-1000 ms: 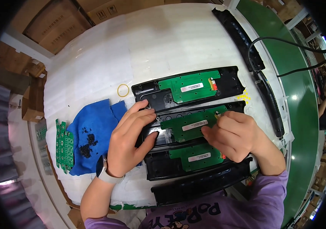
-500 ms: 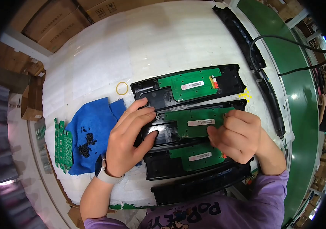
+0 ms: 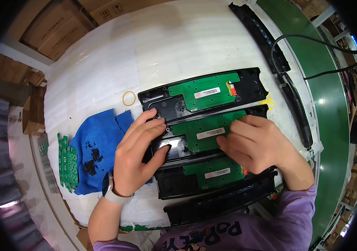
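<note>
Blue cloth (image 3: 99, 146) beside hands (image 3: 138, 157)

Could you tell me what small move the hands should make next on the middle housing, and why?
Probably press the green board flat into the middle housing: the left hand steadies its dark end, the right hand lies on the board.

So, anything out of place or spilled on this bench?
Mostly orderly. Small black bits lie scattered on the rumpled blue cloth, and a lone yellow rubber band sits loose on the white table cover.
</note>
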A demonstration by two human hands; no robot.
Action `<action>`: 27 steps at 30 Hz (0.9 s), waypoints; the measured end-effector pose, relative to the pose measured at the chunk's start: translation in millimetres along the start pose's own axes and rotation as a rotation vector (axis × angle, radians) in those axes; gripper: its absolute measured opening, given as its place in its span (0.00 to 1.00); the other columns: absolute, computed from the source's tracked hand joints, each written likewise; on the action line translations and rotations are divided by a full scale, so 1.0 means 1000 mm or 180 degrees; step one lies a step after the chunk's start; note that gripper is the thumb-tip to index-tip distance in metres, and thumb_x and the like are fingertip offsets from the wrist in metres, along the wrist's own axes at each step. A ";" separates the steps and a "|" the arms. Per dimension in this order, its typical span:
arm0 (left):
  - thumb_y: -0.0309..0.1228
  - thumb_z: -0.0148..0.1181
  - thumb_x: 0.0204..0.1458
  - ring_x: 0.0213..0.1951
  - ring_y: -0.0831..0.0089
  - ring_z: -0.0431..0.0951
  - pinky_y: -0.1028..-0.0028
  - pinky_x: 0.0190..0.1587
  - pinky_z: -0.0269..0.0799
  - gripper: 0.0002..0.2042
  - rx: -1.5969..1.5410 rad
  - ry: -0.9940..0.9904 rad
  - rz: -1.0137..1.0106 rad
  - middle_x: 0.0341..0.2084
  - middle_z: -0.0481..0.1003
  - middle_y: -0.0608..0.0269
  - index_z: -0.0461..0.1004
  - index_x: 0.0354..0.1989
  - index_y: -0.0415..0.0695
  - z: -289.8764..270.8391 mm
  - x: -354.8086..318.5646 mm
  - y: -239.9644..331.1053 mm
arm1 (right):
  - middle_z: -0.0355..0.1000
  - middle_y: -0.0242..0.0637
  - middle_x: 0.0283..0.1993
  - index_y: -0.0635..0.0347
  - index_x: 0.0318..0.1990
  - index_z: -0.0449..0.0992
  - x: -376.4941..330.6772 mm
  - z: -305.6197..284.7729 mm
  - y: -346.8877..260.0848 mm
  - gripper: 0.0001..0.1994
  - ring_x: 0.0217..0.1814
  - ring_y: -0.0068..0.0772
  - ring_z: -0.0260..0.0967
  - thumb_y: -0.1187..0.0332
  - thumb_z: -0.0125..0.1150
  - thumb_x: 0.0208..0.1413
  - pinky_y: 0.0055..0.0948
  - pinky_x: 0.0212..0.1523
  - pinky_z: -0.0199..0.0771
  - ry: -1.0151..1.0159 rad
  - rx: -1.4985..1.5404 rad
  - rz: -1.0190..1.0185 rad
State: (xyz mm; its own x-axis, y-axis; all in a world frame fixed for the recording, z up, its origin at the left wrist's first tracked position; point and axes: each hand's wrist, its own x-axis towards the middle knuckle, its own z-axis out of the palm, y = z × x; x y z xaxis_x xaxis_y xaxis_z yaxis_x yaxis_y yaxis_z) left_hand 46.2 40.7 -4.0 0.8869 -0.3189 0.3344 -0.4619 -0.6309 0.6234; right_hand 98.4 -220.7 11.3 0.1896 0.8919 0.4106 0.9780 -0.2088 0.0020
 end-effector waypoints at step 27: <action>0.18 0.50 0.43 0.47 0.59 0.74 0.60 0.53 0.64 0.14 0.1248 0.0444 0.0670 0.40 0.74 0.52 0.74 0.40 0.38 -0.030 -0.032 0.012 | 0.61 0.35 0.23 0.64 0.21 0.72 0.012 -0.002 -0.001 0.09 0.27 0.36 0.62 0.74 0.66 0.30 0.32 0.22 0.63 0.0048 0.0872 0.0558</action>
State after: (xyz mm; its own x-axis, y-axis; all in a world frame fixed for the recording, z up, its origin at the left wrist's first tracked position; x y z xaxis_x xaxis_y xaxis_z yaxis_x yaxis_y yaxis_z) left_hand 12.1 64.8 14.0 0.7519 -0.3873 0.5335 -0.5682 -0.7911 0.2265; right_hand 99.6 -210.4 17.7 0.3580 0.8455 0.3963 0.9180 -0.2412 -0.3146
